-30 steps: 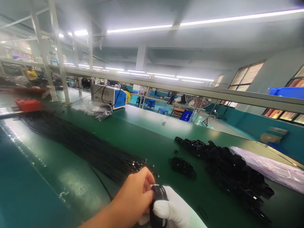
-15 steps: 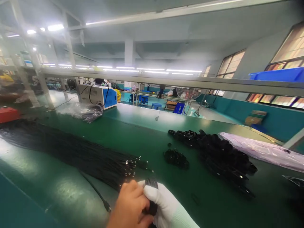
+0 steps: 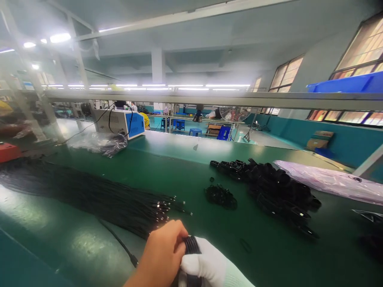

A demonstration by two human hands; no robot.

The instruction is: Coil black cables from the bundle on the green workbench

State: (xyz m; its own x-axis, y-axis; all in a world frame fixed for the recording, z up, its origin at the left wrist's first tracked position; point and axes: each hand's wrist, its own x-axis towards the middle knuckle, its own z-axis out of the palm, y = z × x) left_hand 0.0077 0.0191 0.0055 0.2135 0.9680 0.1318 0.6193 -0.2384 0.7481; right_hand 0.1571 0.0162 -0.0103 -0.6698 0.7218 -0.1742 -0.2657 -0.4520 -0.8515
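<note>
A coiled black cable (image 3: 191,245) is held low in the middle of the view, its loops stacked side by side. My right hand (image 3: 208,261), in a white glove, grips the coil with the thumb across it. From the other side my bare left hand (image 3: 163,251) closes on the coil, fingers curled at its upper edge; its fingertips are partly hidden. Just beyond lies a long bundle of straight black cables (image 3: 107,195) with shiny metal plug ends. One loose cable (image 3: 119,241) with a dark plug rests left of my left hand.
Several coiled black cables (image 3: 269,183) form a pile at the right, with a small heap of thin black bands (image 3: 220,196) nearer. Pinkish plastic wrap (image 3: 323,177) lies behind. A blue-white machine (image 3: 119,122), clear plastic bag (image 3: 98,143) and red box (image 3: 8,152) stand left. A shelf rail (image 3: 194,98) crosses above.
My left hand has rolled over, its back now showing more as its fingers reach the top of the coil. The coil and the gloved hand have dropped slightly. The view has shifted a little.
</note>
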